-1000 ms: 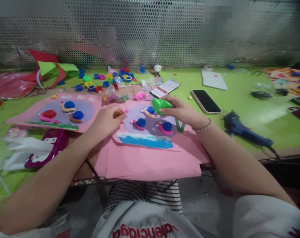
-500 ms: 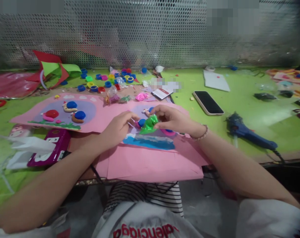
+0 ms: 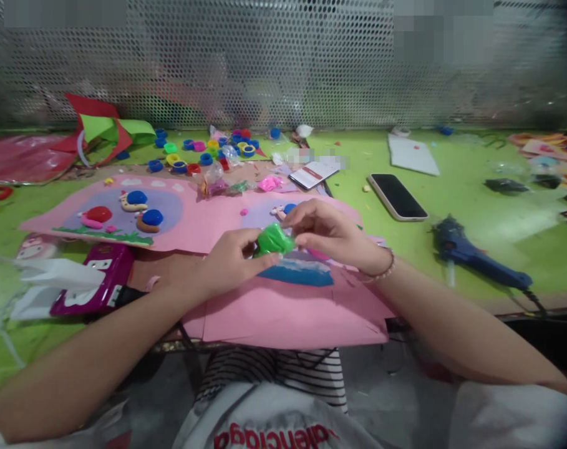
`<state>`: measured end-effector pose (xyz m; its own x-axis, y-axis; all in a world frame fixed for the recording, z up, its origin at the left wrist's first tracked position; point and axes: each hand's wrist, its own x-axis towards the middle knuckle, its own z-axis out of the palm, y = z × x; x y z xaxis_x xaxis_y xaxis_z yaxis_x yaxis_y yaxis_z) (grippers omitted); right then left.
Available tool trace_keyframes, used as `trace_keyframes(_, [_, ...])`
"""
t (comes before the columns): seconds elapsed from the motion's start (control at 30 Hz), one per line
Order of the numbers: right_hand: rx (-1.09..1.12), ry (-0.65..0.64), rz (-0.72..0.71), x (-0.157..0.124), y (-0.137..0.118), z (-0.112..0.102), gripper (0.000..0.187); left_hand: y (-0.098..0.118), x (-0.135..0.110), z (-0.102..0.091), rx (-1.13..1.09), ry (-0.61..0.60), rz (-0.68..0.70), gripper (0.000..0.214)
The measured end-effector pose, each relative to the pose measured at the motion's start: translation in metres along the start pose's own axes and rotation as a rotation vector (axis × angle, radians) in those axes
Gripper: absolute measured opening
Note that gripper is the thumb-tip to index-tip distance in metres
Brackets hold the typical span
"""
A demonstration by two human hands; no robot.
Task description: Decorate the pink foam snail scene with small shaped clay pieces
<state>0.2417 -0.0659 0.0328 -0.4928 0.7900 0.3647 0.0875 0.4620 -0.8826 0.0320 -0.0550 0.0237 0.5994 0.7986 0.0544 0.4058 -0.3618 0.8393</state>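
Between my hands is a lump of bright green modelling clay in a thin see-through wrapper. My left hand grips its left side between thumb and fingers. Thumb and fingertips of my right hand pinch the wrapper at the lump's right edge. Below them lies a pink card with a purple patch and a blue and white clay strip. A clay snail with a blue shell shows behind my right fingers; other parts of this picture are hidden by my hands.
A finished-looking snail picture lies left. Behind are several coloured tubs and pink clay. A phone and blue glue gun lie right. A purple power strip with cables sits left.
My left hand has moved toward me and closed on the green clay, which was in my right hand. The lump has shifted slightly left, and my right fingers now pinch its wrapper edge.
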Motion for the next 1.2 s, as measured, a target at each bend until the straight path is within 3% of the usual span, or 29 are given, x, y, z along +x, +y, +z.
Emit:
trace_keyframes(0.1, [-0.121,-0.031,-0.010,0.002,-0.002,-0.004,0.009,-0.002,0.001,-0.001,-0.045,-0.017,-0.050,0.031])
trace_keyframes(0.23, [-0.188,-0.032,0.024,0.004,-0.003,-0.005,0.010,-0.001,0.001,-0.001,-0.080,-0.092,-0.062,0.033])
trace_keyframes(0.43, [-0.206,-0.035,0.057,0.004,-0.001,-0.006,0.012,0.009,-0.001,-0.003,-0.040,-0.103,-0.075,0.025])
trace_keyframes(0.63, [-0.279,-0.015,-0.057,0.003,0.002,-0.006,0.011,0.010,-0.002,-0.003,-0.063,-0.168,-0.079,0.022])
trace_keyframes(0.87, [-0.332,-0.137,-0.169,0.001,0.005,0.001,0.012,-0.001,-0.004,0.004,0.075,-0.209,-0.020,0.024])
trace_keyframes(1.03, [-0.489,-0.258,-0.150,-0.003,-0.010,0.009,0.011,-0.002,-0.005,0.004,0.116,-0.281,0.030,0.022])
trace_keyframes(1.2, [-0.517,-0.297,-0.171,-0.007,-0.018,0.014,0.012,0.002,-0.009,0.004,0.175,-0.255,0.112,0.023])
